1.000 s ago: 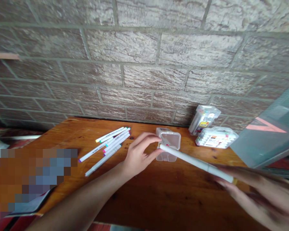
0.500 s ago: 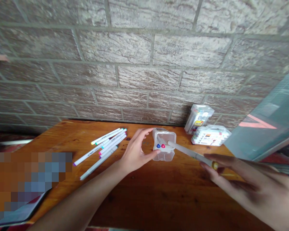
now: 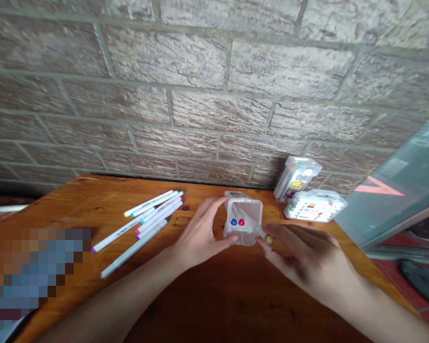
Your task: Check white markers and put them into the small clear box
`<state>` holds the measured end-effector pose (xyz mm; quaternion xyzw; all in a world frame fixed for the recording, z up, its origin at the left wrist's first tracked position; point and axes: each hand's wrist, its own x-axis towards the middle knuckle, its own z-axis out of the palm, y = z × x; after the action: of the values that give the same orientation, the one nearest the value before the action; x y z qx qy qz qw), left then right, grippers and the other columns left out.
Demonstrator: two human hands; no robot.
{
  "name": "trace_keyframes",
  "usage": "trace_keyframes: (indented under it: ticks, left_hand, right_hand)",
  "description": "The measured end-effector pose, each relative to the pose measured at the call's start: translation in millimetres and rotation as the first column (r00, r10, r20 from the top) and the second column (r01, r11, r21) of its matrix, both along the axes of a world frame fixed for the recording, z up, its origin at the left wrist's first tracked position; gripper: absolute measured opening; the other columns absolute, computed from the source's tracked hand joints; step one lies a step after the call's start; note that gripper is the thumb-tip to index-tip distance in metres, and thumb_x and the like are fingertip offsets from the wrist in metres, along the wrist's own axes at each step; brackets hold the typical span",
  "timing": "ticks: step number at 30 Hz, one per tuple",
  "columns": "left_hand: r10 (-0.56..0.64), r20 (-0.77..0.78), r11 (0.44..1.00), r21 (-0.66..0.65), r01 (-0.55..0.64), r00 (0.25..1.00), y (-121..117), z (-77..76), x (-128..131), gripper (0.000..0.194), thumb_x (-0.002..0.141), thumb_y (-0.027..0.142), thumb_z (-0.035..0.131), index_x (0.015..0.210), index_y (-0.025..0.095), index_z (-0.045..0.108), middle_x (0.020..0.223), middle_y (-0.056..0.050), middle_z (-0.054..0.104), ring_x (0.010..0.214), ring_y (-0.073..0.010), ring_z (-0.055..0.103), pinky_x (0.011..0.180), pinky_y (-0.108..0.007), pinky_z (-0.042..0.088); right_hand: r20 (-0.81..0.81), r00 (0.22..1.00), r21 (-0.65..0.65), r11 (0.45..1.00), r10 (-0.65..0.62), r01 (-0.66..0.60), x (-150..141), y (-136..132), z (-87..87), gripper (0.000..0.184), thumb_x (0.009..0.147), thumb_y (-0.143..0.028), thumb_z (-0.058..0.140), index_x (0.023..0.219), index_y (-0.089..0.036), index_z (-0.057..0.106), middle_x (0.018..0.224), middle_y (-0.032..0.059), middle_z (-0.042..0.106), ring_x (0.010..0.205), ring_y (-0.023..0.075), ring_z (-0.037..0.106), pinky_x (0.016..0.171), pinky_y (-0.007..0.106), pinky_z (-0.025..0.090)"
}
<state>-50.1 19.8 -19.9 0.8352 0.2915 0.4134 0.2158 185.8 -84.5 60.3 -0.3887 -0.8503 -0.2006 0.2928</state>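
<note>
A clear plastic marker box (image 3: 248, 237) lies on the wooden table with its open end toward me. Inside it are two white markers, one with a blue end (image 3: 234, 222) and one with a red end (image 3: 241, 222). My left hand (image 3: 202, 232) grips the box from its left side, thumb at the front and fingers farther back. Between the thumb and fingers of my right hand (image 3: 303, 257) is a white marker with a yellow end (image 3: 268, 238). Its far part reaches into the box opening; the yellow end sticks out toward me.
Several loose white markers (image 3: 143, 216) with coloured ends lie left on the wooden table (image 3: 207, 300). Two filled marker cases, one upright (image 3: 295, 178) and one lower (image 3: 316, 206), stand at the back right before the brick wall (image 3: 196, 109). A blurred-out patch (image 3: 39, 271) covers the lower left.
My right hand has moved left and pushed the marker into the box. My left hand has gone from touching the marker's tip to gripping the box's side.
</note>
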Motion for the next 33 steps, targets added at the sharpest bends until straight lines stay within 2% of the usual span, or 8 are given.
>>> trace_keyframes:
  ticks: [7, 16, 24, 33]
  left_hand:
    - [0.009, -0.036, 0.996, -0.091, -0.013, 0.999, -3, 2.1, 1, 0.084, 0.086, 0.034, 0.084, 0.156, 0.028, 0.039, 0.154, -0.012, 0.054, 0.142, -0.0319, 0.053, 0.123, -0.050, 0.044]
    - [0.000, -0.044, 0.995, -0.098, -0.004, 0.999, -6, 4.3, 4, 0.083, 0.084, 0.026, 0.081, 0.156, 0.028, 0.038, 0.154, -0.011, 0.053, 0.144, -0.0308, 0.051, 0.125, -0.048, 0.043]
    - [-0.009, -0.038, 0.994, -0.112, 0.004, 0.999, -6, 4.5, 4, 0.083, 0.085, 0.024, 0.080, 0.157, 0.029, 0.039, 0.154, -0.010, 0.054, 0.145, -0.0297, 0.050, 0.126, -0.047, 0.041]
    - [-0.016, -0.033, 0.993, -0.120, 0.012, 0.999, -8, 5.8, 5, 0.083, 0.084, 0.022, 0.079, 0.156, 0.029, 0.039, 0.154, -0.009, 0.054, 0.144, -0.0284, 0.051, 0.125, -0.046, 0.042]
  right_hand:
    - [0.026, 0.996, -0.057, 0.995, -0.086, 0.088, -2, 18, -12.5, 0.028, 0.113, -0.033, 0.049, 0.102, -0.017, 0.069, 0.077, 0.0033, 0.079, 0.056, 0.0201, 0.075, 0.051, 0.033, 0.049]
    - [0.095, 0.992, -0.162, 0.982, -0.081, 0.096, -4, 30, -21.0, 0.022, 0.111, -0.029, 0.052, 0.109, -0.016, 0.070, 0.093, 0.0064, 0.082, 0.069, 0.0241, 0.081, 0.055, 0.034, 0.051]
    - [0.177, 0.974, -0.177, 0.969, -0.141, 0.172, -9, 33, -19.3, 0.016, 0.103, -0.022, 0.057, 0.109, -0.016, 0.070, 0.093, 0.0066, 0.083, 0.063, 0.0244, 0.079, 0.050, 0.034, 0.044]
    - [0.256, 0.949, -0.210, 0.948, -0.182, 0.239, -14, 38, -17.1, 0.018, 0.096, -0.021, 0.060, 0.109, -0.016, 0.070, 0.089, 0.0060, 0.082, 0.059, 0.0250, 0.076, 0.049, 0.036, 0.037]
